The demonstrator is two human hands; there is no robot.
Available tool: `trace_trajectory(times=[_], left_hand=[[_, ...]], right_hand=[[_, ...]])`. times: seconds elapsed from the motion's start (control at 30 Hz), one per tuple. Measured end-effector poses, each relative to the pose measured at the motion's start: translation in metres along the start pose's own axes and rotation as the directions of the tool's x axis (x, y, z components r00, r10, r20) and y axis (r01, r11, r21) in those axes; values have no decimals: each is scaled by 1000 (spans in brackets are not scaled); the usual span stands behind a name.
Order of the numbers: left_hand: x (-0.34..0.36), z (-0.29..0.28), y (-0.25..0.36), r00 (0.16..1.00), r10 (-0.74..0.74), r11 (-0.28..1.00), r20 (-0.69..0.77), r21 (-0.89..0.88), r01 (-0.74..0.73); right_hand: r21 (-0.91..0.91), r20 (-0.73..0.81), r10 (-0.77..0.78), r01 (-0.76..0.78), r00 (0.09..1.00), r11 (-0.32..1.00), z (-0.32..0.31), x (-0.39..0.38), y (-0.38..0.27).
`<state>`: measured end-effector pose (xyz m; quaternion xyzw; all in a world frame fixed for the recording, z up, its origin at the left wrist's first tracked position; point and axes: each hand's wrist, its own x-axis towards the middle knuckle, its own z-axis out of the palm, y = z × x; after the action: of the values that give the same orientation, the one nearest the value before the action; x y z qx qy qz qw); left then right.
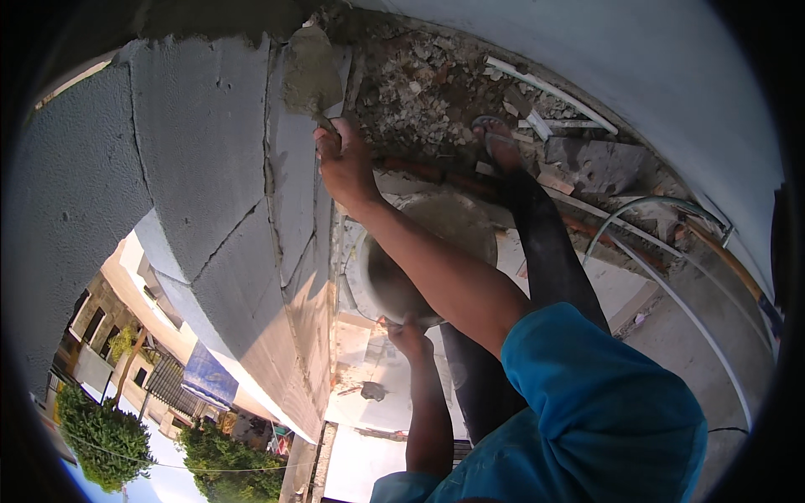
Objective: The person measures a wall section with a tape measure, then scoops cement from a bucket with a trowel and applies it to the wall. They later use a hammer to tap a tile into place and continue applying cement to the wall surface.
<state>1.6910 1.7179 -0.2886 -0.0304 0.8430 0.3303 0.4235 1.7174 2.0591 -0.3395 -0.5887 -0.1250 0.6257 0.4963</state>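
My right hand (348, 172) is closed round the handle of a trowel (312, 75). Wet grey mortar coats its blade, which is up against the wall of pale grey blocks (201, 126). Lower down, my left hand (411, 339) grips the edge of a round bucket (387, 281). Grey residue marks the bucket's inside, and my right forearm crosses in front of it. Rough mortar joints run between the blocks, and a darker grey band lies along the wall's far end.
Broken rubble (419, 92) covers the ground beyond the bucket. My sandalled foot (499, 142) stands beside it. White pipes (553, 96), a grey slab (595, 163) and a curved hose (637, 201) lie to the right, by a pale wall (671, 75). Buildings and trees (105, 436) show past the block wall.
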Motion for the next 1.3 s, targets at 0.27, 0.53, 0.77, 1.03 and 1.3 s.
trace_trajectory(times=[0.27, 0.53, 0.77, 1.03, 1.3], left_hand=[[-2, 3, 9, 1000, -11, 998, -5, 54, 12], [-19, 10, 8, 963, 257, 875, -84, 443, -195], [3, -24, -14, 995, 82, 986, -65, 149, -72], [-8, -23, 7, 1000, 27, 995, 4, -100, -26], [-10, -17, 11, 999, -12, 995, -44, -100, 8]], right_hand=[[-47, 183, 115, -108, 976, 993, -19, -52, -43], [320, -214, -225, 286, 951, 903, 2, -101, -82], [80, -26, -161, 162, 987, 984, 23, -77, -77], [193, 203, 156, -196, 967, 961, -3, -33, -50], [165, 316, 303, -367, 899, 916, -22, -55, -50]])
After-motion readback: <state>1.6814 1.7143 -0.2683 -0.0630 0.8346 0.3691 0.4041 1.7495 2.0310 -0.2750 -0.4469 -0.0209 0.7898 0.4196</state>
